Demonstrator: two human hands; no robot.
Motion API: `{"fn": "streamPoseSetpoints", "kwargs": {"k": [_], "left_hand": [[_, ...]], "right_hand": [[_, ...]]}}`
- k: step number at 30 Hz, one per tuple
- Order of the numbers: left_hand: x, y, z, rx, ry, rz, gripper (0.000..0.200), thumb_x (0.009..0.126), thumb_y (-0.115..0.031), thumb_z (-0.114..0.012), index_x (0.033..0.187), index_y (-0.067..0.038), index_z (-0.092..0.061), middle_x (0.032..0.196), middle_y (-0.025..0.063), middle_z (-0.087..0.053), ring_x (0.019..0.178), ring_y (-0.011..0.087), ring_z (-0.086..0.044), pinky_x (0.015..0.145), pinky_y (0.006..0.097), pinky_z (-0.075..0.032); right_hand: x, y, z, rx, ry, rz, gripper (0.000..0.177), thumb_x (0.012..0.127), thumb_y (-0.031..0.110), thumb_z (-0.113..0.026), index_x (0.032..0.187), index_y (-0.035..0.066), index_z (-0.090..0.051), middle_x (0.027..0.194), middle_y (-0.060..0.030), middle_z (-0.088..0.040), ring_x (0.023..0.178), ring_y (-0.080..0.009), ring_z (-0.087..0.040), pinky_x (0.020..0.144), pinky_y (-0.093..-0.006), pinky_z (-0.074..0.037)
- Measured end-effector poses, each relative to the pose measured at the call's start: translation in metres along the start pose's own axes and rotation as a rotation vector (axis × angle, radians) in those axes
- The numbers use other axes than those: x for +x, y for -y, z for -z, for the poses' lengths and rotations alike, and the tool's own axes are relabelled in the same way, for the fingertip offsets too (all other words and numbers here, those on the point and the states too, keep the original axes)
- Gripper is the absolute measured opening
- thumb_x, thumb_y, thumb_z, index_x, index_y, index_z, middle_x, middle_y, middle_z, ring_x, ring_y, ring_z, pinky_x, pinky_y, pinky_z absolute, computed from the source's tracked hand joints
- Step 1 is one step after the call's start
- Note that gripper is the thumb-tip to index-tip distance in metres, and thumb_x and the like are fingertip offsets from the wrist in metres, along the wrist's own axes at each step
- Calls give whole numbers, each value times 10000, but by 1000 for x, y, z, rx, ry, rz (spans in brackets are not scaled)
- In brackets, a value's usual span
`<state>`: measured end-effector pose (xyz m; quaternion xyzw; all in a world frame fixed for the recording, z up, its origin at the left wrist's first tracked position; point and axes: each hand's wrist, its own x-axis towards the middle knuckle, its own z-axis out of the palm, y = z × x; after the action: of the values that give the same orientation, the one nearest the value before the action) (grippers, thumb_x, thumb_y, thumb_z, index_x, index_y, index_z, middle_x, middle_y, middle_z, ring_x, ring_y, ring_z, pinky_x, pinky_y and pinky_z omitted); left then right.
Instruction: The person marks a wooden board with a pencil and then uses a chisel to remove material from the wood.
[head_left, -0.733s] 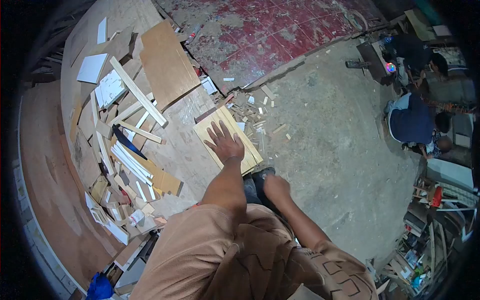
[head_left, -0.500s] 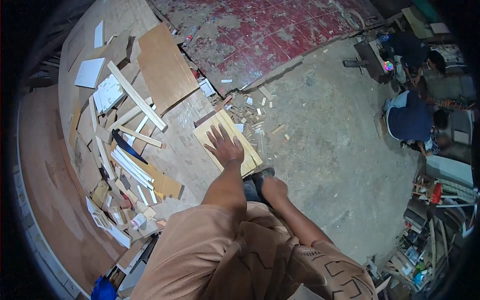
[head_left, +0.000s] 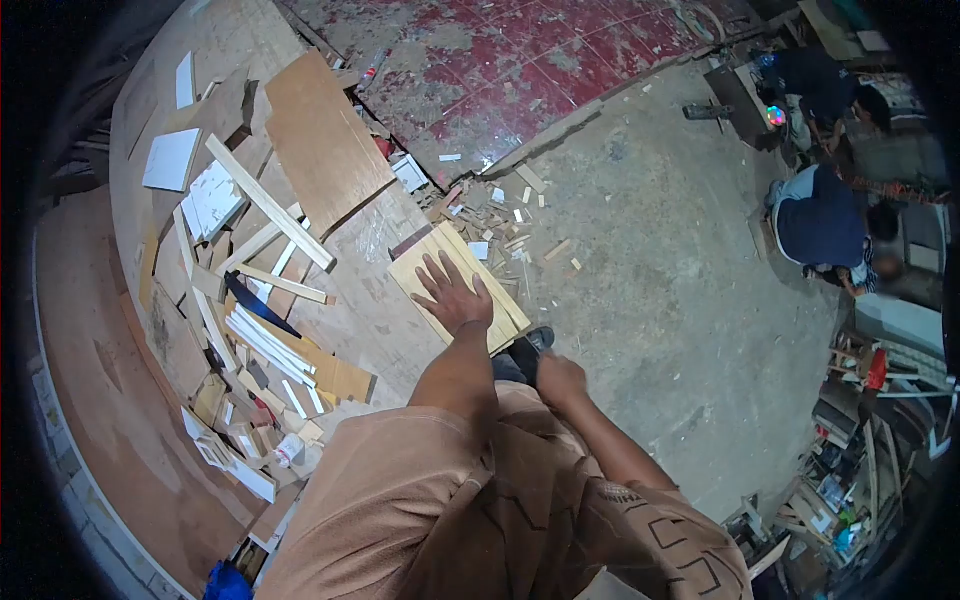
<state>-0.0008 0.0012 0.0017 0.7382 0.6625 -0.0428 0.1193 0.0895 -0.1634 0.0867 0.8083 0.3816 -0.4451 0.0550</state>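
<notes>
My left hand (head_left: 455,296) lies flat, fingers spread, on a pale yellow wooden board (head_left: 472,262). The board rests at the edge of a plywood work surface (head_left: 372,268), with a dark reddish strip (head_left: 408,243) showing along its far left side. Beside the board's near right corner, my right hand (head_left: 561,378) is closed in a fist. What it grips is too hard to make out. A dark shoe (head_left: 540,340) shows between that fist and the board.
To the left lie wood strips (head_left: 270,205), a brown plywood sheet (head_left: 325,140), white panel pieces (head_left: 172,160), thin white strips (head_left: 268,340) and a dark blue saw blade (head_left: 258,303). Offcuts (head_left: 500,225) litter the concrete floor (head_left: 660,260). Two people (head_left: 820,220) crouch at the right.
My right hand has shifted slightly right and downward, away from the board's corner. My left hand stays on the board. The view has tilted a little.
</notes>
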Motion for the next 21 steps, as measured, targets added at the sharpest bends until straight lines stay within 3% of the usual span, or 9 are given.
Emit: {"fn": "streamPoseSetpoints", "kwargs": {"k": [5,8,11,14,16,18,21], "left_hand": [[0,-2,1,44,19,-2,781,922,-443,-448,1548,-137,-97,1613,133,-7,1479,371,6,1132,649,-9],[0,-1,1,40,68,25,768,930,-434,-438,1548,-132,-97,1612,138,-6,1478,372,3,1131,653,-12],[1,-2,-3,47,17,7,749,938,-407,-439,1546,-127,-101,1611,142,-12,1478,374,-4,1130,654,-14],[-1,2,-6,29,-65,-29,739,918,-354,-472,1529,-89,-153,1591,181,-88,1466,402,-42,1118,668,-22],[0,-1,-2,31,-8,-19,726,927,-338,-477,1530,-95,-156,1594,175,-83,1468,396,-40,1122,660,-19],[1,-3,-1,30,-3,-9,722,929,-338,-476,1531,-96,-157,1596,171,-77,1469,394,-38,1125,656,-19],[0,-2,0,52,31,9,728,937,-356,-468,1538,-112,-137,1604,156,-46,1472,388,-24,1129,650,-14]], "right_hand": [[-49,5,42,-33,128,-85,228,840,125,-528,987,-17,-628,979,-254,-676,925,-404,-671,764,-504,-535],[6,17,15,14,93,59,274,900,141,-434,1033,-15,-616,977,-273,-672,888,-420,-676,769,-512,-535],[60,28,-15,30,-8,24,261,898,150,-444,1007,-9,-621,966,-263,-676,875,-418,-678,745,-516,-539],[26,-4,-27,69,-65,88,251,893,152,-448,974,-7,-624,953,-264,-675,859,-418,-679,731,-515,-542],[-20,-5,11,10,52,-44,241,885,151,-451,947,-7,-621,949,-264,-675,874,-420,-674,749,-514,-538],[-52,-2,41,-19,75,-36,255,884,156,-446,956,-8,-627,956,-257,-677,890,-421,-671,760,-512,-535],[-41,6,47,-19,111,-29,279,885,162,-439,974,-10,-639,969,-247,-680,918,-421,-664,782,-508,-529]]}}
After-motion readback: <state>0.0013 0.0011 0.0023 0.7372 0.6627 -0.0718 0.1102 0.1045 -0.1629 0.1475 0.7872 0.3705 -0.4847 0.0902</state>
